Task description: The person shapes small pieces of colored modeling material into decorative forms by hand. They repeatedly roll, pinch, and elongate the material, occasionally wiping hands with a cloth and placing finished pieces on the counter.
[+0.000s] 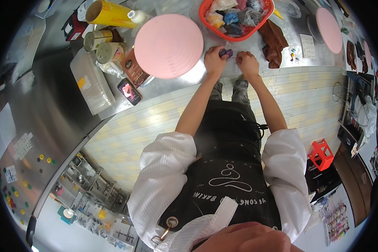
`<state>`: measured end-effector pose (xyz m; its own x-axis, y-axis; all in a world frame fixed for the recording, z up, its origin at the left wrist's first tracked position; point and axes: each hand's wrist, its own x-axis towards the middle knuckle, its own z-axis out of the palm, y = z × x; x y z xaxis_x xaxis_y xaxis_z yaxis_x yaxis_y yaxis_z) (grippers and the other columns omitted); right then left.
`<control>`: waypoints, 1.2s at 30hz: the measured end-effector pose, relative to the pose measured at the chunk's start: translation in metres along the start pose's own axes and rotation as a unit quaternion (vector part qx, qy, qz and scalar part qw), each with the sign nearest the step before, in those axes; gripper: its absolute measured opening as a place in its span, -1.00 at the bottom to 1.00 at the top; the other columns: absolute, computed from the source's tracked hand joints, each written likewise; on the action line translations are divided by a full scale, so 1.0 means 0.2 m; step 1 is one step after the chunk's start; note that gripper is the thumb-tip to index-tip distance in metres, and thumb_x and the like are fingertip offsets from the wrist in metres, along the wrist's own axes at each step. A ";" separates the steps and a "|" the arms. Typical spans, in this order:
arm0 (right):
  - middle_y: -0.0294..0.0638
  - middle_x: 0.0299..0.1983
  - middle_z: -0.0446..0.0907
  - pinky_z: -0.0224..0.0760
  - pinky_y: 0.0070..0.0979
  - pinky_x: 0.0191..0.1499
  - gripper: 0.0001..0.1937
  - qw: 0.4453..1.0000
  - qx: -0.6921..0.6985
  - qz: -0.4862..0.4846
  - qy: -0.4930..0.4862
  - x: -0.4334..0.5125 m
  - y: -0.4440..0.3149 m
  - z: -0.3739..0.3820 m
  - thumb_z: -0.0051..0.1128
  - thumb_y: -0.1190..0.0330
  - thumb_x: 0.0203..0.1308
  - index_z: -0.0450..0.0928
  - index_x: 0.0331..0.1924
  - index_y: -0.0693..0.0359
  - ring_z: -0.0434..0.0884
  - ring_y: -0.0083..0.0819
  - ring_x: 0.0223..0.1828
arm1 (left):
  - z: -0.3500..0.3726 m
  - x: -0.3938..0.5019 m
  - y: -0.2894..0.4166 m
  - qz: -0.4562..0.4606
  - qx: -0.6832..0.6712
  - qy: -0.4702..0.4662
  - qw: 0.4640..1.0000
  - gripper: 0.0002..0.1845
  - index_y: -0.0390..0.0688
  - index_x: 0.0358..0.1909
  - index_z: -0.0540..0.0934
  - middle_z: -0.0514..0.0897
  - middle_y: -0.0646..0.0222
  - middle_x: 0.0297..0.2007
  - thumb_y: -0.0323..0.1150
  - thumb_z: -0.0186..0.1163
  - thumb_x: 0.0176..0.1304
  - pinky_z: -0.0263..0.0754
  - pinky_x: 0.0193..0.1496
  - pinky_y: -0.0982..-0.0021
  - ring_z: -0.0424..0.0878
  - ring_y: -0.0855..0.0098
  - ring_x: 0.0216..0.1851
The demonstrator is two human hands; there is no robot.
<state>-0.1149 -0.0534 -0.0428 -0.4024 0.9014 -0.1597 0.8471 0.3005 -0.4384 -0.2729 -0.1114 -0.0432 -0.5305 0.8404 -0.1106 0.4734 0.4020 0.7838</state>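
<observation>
My left hand (214,61) is at the table's front edge with its fingers closed on a dark purple lump (226,54), which looks like soft dough or fondant. Just to its right is my right hand (248,64), fingertips pinched together beside some clear plastic film; whether it grips the film is unclear. Beyond both hands stands a red plastic basket (231,38) full of coloured lumps in clear bags. A round pink turntable (168,46) lies to the left of my hands. To the right, a brown crumpled cloth (273,47) hangs close to the edge.
On the left are a phone (129,91), a brown packet (134,71), two cans (108,52), a yellow roll (111,14) and a stack of clear plastic (92,82). Small coloured pieces (293,55), a white lettered mould (307,46) and another pink turntable (329,30) lie right.
</observation>
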 end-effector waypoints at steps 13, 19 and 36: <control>-0.03 -0.26 0.72 0.60 -0.04 -0.17 -0.82 0.990 0.133 -0.046 0.020 0.03 0.07 0.03 0.30 0.44 0.12 0.62 -0.17 0.15 0.74 0.04 -0.25 | -0.02 0.03 -0.01 0.000 0.012 -0.007 1.000 -0.54 -0.08 -0.06 0.74 0.75 0.18 -0.05 -0.34 0.56 -0.10 0.61 0.07 0.14 0.73 0.08 -0.03; -0.05 -0.30 0.76 0.65 -0.14 -0.17 -0.81 0.997 0.062 0.025 0.023 0.03 0.17 -0.08 0.30 0.44 0.14 0.63 -0.14 0.19 0.78 -0.03 -0.26 | -0.02 0.02 -0.01 0.005 0.005 -0.001 1.000 -0.55 -0.06 -0.08 0.74 0.74 0.19 -0.07 -0.38 0.55 -0.12 0.60 0.04 0.12 0.71 0.06 -0.04; -0.08 -0.25 0.71 0.61 -0.13 -0.08 -0.76 0.994 0.076 -0.023 0.080 0.15 -0.10 0.03 0.43 0.32 0.08 0.66 -0.18 0.16 0.73 -0.02 -0.19 | 0.01 0.03 -0.01 0.003 0.024 0.002 1.000 -0.58 -0.09 -0.13 0.72 0.74 0.19 -0.12 -0.37 0.56 -0.13 0.61 0.03 0.13 0.72 0.08 -0.07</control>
<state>-0.1461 -0.0339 -0.0434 -0.3694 0.9293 0.0015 0.7611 0.3035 -0.5732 -0.2755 -0.1074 -0.0470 -0.5308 0.8412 -0.1027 0.5104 0.4141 0.7537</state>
